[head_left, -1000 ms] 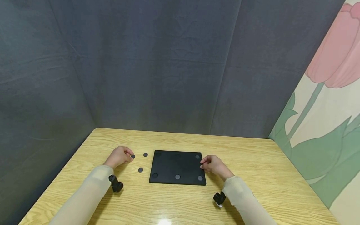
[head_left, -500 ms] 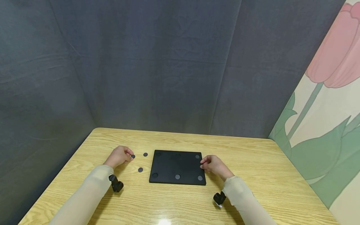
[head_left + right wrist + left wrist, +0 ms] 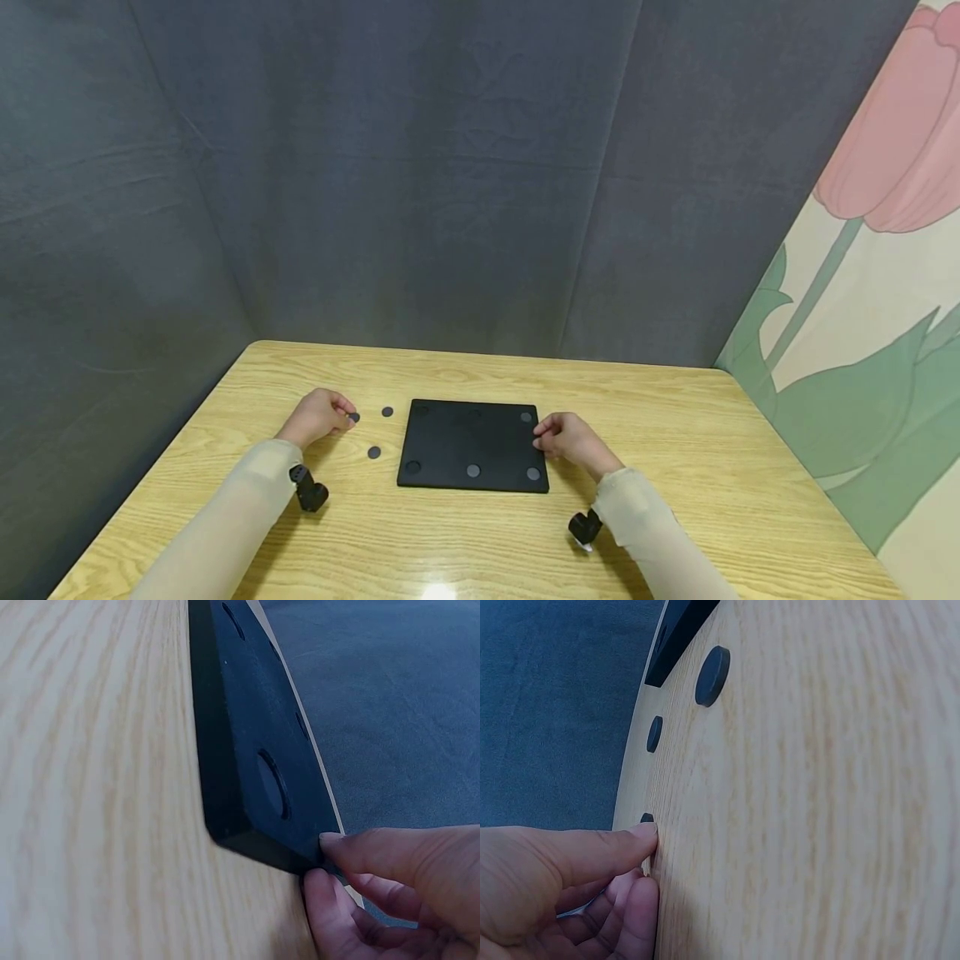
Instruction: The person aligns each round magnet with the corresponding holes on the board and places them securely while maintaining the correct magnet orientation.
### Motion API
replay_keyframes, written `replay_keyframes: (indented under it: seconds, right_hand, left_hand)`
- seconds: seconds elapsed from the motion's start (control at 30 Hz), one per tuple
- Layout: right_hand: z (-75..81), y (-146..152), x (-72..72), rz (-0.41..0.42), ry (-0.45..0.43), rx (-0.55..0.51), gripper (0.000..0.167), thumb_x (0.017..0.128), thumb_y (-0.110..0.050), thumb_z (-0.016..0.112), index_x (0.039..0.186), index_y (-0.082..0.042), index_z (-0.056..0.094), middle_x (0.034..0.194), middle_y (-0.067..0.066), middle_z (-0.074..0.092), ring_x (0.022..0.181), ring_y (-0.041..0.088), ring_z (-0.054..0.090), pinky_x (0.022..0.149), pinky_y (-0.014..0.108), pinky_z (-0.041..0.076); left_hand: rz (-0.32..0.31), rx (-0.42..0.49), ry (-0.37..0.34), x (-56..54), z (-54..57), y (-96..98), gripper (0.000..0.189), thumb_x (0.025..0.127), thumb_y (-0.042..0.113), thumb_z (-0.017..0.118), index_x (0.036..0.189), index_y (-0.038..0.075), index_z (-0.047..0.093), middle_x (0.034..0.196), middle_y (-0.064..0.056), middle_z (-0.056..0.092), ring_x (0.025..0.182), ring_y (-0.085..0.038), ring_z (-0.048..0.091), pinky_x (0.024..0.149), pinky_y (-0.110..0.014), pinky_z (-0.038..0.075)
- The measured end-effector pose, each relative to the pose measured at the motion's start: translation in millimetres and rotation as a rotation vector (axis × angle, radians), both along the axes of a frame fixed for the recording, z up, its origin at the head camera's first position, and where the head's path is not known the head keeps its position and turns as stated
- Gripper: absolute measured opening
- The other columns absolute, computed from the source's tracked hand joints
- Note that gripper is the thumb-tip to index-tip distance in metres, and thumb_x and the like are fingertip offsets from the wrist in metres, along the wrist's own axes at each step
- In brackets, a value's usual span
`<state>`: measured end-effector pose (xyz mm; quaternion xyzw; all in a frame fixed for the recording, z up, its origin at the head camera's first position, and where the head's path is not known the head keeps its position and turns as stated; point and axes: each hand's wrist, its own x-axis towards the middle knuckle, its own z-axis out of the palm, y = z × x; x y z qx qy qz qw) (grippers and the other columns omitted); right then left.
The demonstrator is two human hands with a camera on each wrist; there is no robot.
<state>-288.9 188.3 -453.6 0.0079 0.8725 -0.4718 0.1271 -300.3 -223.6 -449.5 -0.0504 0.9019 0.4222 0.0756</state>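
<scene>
My left hand (image 3: 317, 416) is at the table's left side, with thumb and fingertips pinching a small dark disc (image 3: 356, 417). In the left wrist view the thumb covers most of this disc (image 3: 647, 817). To its right lie two more loose discs, a far one (image 3: 387, 412) and a nearer one (image 3: 374, 452). A flat black board (image 3: 461, 442) with round recesses lies mid-table. Greyer discs show in three recesses along its right and near sides; the others look dark. My right hand (image 3: 572, 442) grips the board's right edge between thumb and fingers.
The wooden table (image 3: 480, 542) carries the board and discs. Behind and to the left hangs a dark blue-grey curtain (image 3: 420, 183). A wall with a painted tulip (image 3: 892, 142) stands at the right. Small black cameras sit on both wrists.
</scene>
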Motion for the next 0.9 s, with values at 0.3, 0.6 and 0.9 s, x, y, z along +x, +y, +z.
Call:
replay_keyframes:
  seconds: [0.3, 0.6, 0.9]
  right_hand:
    - [0.1, 0.6, 0.1, 0.009, 0.008, 0.002, 0.011, 0.086, 0.005, 0.066, 0.096, 0.001, 0.062, 0.085, 0.01, 0.057, 0.074, 0.018, 0.057, 0.067, 0.028, 0.052]
    - [-1.3, 1.5, -0.7, 0.013, 0.009, -0.003, 0.011, 0.086, 0.005, 0.066, 0.095, 0.001, 0.062, 0.084, 0.01, 0.058, 0.073, 0.018, 0.057, 0.066, 0.028, 0.051]
    - [-3.5, 3.2, -0.9, 0.03, 0.028, -0.018, 0.011, 0.085, 0.005, 0.066, 0.095, 0.003, 0.061, 0.082, 0.01, 0.058, 0.07, 0.017, 0.057, 0.064, 0.028, 0.051]
  left_hand:
    - [-0.008, -0.006, -0.008, 0.4, 0.2, -0.6, 0.013, 0.084, 0.0, 0.07, 0.096, -0.002, 0.066, 0.079, -0.006, 0.054, 0.068, -0.016, 0.05, 0.061, -0.026, 0.045]
    - [-0.006, -0.01, -0.004, 1.1, 1.0, -1.2, 0.014, 0.083, 0.002, 0.072, 0.096, -0.001, 0.066, 0.08, -0.006, 0.055, 0.067, -0.016, 0.05, 0.061, -0.026, 0.046]
    - [-0.013, 0.004, -0.007, -2.4, 7.4, -0.6, 0.014, 0.085, 0.006, 0.071, 0.097, 0.0, 0.066, 0.081, -0.007, 0.06, 0.064, -0.016, 0.052, 0.06, -0.028, 0.046]
